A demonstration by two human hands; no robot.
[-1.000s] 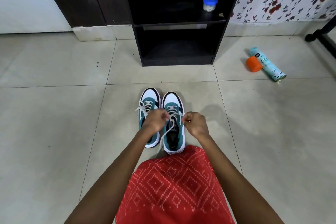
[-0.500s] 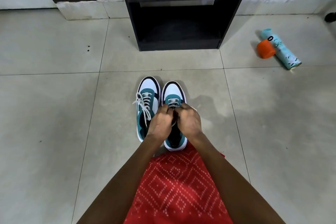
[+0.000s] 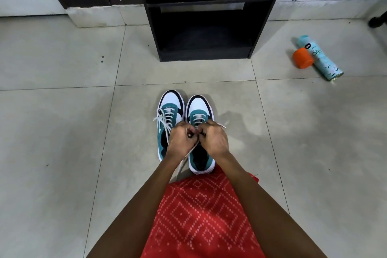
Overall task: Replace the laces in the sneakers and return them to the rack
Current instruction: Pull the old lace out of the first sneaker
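left hand (image 3: 180,141) pinches lace (image 3: 184,160) | right hand (image 3: 214,141) pinches same lace | both touching, over right sneaker (image 3: 199,106) tongue

Teal-white-black sneakers (image 3: 185,130), white laces (image 3: 165,120), red diamond-patterned cloth (image 3: 201,216), black rack (image 3: 204,27), orange cap (image 3: 302,57).

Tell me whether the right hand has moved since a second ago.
Yes. The right hand has come inward, from beside the right sneaker to over its laces, meeting the left hand.
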